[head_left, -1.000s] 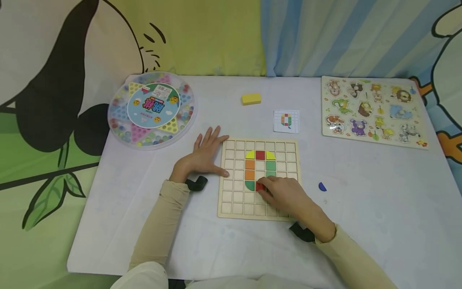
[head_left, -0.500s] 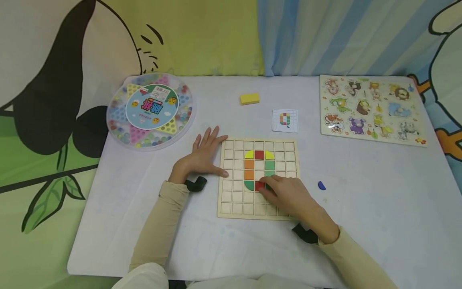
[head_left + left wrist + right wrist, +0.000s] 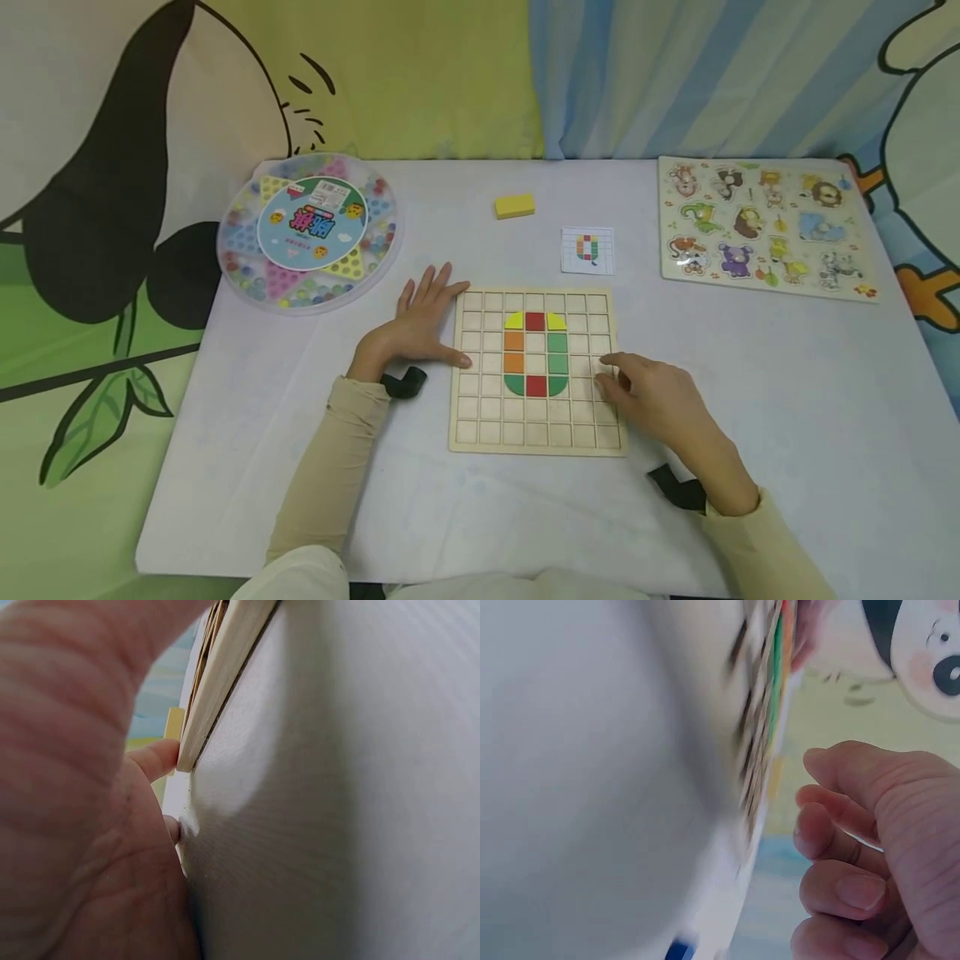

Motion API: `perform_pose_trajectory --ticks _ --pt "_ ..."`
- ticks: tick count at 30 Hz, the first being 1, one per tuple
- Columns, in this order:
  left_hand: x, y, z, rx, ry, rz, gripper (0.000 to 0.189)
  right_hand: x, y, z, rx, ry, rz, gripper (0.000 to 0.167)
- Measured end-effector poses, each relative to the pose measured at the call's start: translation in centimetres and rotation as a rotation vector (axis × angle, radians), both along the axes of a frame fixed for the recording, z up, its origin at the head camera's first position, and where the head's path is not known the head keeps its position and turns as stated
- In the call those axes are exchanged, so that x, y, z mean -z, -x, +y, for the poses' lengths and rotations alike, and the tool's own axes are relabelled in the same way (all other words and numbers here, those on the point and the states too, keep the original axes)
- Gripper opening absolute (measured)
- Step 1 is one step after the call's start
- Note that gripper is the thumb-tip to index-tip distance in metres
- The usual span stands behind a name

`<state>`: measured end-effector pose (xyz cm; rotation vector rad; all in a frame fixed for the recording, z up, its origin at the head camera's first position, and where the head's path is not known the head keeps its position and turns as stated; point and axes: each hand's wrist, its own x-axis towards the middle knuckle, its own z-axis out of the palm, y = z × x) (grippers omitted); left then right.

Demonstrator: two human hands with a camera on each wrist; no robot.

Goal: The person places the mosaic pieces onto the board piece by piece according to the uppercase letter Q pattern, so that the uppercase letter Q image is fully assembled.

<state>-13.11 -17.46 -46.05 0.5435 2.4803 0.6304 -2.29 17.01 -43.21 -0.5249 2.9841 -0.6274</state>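
A wooden grid board [image 3: 490, 408] lies flat on the table. Set in its cells is a ring of coloured pieces: red squares [image 3: 535, 322], yellow quarter-rounds [image 3: 557, 322], orange squares [image 3: 513, 342], green squares [image 3: 557, 342] and green quarter-rounds [image 3: 558, 385]. My left hand [image 3: 416, 329] is spread at the board's left edge, thumb and forefinger touching it. Over the right edge hovers my right hand [image 3: 667, 400], its fingers loosely bent and nothing between them. In the right wrist view a blue piece [image 3: 679, 950] shows on the table; the head view has it hidden behind that hand.
Behind the board lie a small card [image 3: 587, 250] printed with a coloured grid pattern and a yellow block [image 3: 514, 207]. A round clear game box [image 3: 311, 283] stands at the back left, an animal puzzle board [image 3: 772, 229] at the back right.
My right hand has left the lower red and green pieces and moved right, off the ring, uncovering the green quarter-round at its lower right. My left hand stays at the board's edge.
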Motion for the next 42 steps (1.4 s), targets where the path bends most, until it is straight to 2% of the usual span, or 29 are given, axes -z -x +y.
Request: perform_pose_trajectory --ticks 7,17,23,31,42 --pt "0.1 -0.1 -0.2 -0.005 0.003 0.0 0.123 0.6 -0.8 3.7 0.105 -0.051 0.01 0.025" --pt "0.2 -0.2 -0.3 -0.005 0.006 0.0 0.123 1.3 -1.6 6.0 0.178 -0.084 -0.105 0.026" --pt "0.2 -0.3 -0.2 -0.006 0.009 -0.001 0.123 1.5 -1.6 6.0 0.193 -0.081 -0.118 0.023" --pt "0.1 -0.2 0.0 0.0 0.001 0.006 0.123 1.0 -1.6 5.3 0.19 -0.083 -0.163 0.024" --pt "0.0 0.0 0.0 0.004 0.002 0.016 0.123 -0.1 -1.6 2.1 0.122 -0.019 -0.199 0.016"
